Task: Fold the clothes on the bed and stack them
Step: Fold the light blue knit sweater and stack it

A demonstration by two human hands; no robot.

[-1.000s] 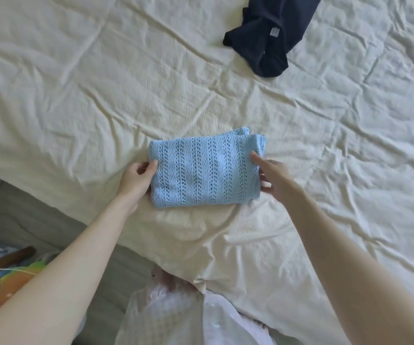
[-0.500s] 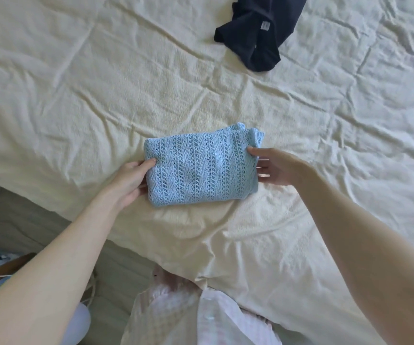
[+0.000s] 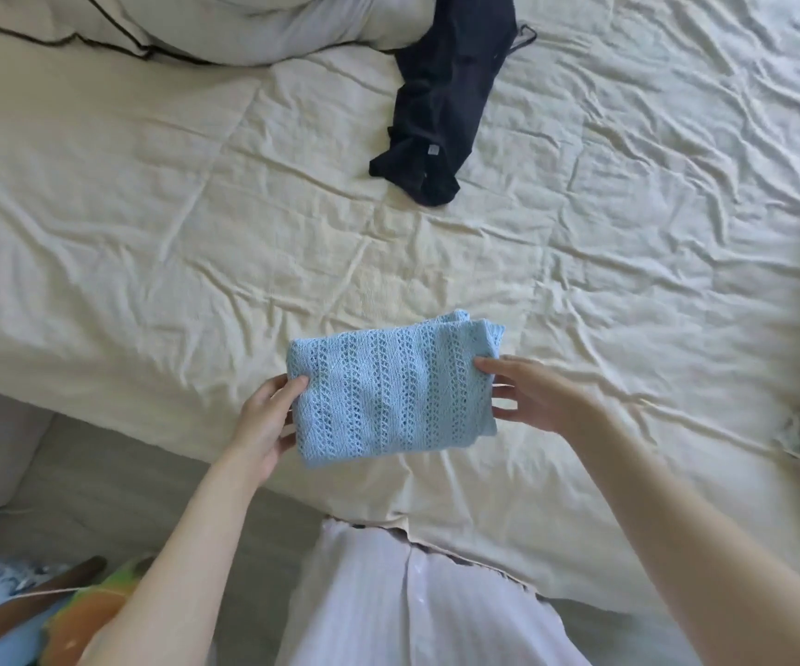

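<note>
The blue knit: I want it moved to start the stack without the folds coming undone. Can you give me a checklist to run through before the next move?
1. Blue knit folded into a compact rectangle: ok.
2. Left hand grips its left edge, thumb on top: ok.
3. Right hand grips its right edge, thumb on top: ok.
4. Layers held together underneath: cannot tell, the underside is hidden.
5. Bare sheet free nearby to set it down: ok.
6. All clothes folded: not ok, the dark garment lies crumpled farther up the bed.
</note>
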